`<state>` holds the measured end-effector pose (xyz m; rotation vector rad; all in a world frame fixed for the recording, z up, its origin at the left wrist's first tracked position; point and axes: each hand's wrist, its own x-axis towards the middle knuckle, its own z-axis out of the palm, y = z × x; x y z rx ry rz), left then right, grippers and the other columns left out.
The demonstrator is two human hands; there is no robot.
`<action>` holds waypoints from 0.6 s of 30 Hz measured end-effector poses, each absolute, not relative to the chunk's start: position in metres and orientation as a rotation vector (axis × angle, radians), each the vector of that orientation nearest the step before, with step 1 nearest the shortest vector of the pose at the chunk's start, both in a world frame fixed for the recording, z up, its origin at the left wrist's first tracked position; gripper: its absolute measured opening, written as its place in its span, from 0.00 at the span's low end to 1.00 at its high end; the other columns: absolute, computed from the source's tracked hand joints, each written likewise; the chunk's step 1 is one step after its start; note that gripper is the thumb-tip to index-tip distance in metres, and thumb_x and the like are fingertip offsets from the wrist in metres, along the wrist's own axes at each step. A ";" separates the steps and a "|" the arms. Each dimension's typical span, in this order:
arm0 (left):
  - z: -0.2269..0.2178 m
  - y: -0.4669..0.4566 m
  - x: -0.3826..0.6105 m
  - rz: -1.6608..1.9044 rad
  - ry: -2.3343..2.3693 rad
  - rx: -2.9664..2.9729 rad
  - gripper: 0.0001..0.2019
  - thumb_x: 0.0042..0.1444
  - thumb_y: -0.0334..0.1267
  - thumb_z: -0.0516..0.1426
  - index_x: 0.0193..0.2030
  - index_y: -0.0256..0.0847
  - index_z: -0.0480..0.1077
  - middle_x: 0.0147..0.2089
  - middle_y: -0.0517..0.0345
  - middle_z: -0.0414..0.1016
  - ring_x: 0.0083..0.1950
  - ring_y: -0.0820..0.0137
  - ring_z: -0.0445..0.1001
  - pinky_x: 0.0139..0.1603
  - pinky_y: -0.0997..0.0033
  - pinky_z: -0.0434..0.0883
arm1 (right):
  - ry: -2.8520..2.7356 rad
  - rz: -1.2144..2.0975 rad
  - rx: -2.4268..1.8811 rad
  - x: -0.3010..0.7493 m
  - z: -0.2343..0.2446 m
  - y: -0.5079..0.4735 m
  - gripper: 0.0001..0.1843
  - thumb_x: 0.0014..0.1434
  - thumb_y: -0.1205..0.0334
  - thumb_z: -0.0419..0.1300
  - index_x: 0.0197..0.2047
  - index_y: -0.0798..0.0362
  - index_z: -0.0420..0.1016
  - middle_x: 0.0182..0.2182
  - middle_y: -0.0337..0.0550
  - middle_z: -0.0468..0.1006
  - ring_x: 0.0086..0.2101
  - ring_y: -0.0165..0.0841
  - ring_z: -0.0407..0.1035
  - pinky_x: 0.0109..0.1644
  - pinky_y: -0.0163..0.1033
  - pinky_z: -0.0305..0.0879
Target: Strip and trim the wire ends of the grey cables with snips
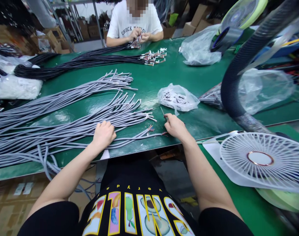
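Observation:
My left hand [104, 133] is closed over the near edge of a bundle of grey cables [90, 126], its fingers curled round a grey cable. My right hand [174, 126] is closed on a thin, pointed metal tool [162, 111] whose tip sticks out toward the far side; its exact kind is mostly hidden by the fingers. Just left of that hand, a grey cable [139, 137] ends in thin coloured wires. Other stripped ends [150, 128] with coloured wires lie beside it. A second bundle of grey cables [90, 88] lies behind the first.
An open plastic bag [177, 98] of small parts stands beyond my right hand. A dark flexible hose [231, 82] and a white fan [260, 159] are at right. Across the green table [149, 78], a person [134, 26] handles wire ends near black cables [90, 62].

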<state>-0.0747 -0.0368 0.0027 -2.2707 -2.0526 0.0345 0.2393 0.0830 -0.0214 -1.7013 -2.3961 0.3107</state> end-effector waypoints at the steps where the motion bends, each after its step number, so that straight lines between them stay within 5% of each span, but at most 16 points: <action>1: 0.009 -0.034 -0.076 0.043 -2.081 -2.312 0.10 0.56 0.37 0.52 0.33 0.36 0.73 0.40 0.45 0.76 0.48 0.54 0.70 0.42 0.59 0.60 | -2.327 0.355 -1.685 0.244 -0.022 0.082 0.22 0.55 0.70 0.49 0.51 0.58 0.70 0.38 0.54 0.76 0.40 0.42 0.70 0.44 0.43 0.65; 6: 0.046 -0.026 -0.093 0.006 -2.438 -2.629 0.08 0.53 0.38 0.52 0.35 0.40 0.71 0.31 0.58 0.76 0.33 0.67 0.71 0.36 0.68 0.61 | -1.949 0.504 -1.484 0.264 -0.017 0.069 0.09 0.56 0.64 0.50 0.35 0.52 0.72 0.31 0.45 0.76 0.34 0.37 0.70 0.41 0.40 0.65; 10: 0.069 -0.025 -0.100 -0.075 -2.490 -2.989 0.14 0.57 0.48 0.52 0.35 0.39 0.70 0.26 0.62 0.70 0.27 0.72 0.65 0.30 0.73 0.58 | -1.734 0.618 -1.373 0.267 -0.004 0.049 0.11 0.60 0.58 0.52 0.29 0.51 0.69 0.25 0.40 0.74 0.30 0.33 0.70 0.38 0.38 0.65; 18: 0.061 0.003 -0.065 -0.476 -2.352 -3.470 0.20 0.60 0.52 0.51 0.40 0.36 0.72 0.30 0.57 0.72 0.32 0.73 0.70 0.37 0.73 0.66 | -1.620 0.936 -1.185 0.240 0.011 -0.001 0.10 0.63 0.59 0.52 0.40 0.53 0.72 0.23 0.35 0.68 0.21 0.26 0.63 0.26 0.33 0.61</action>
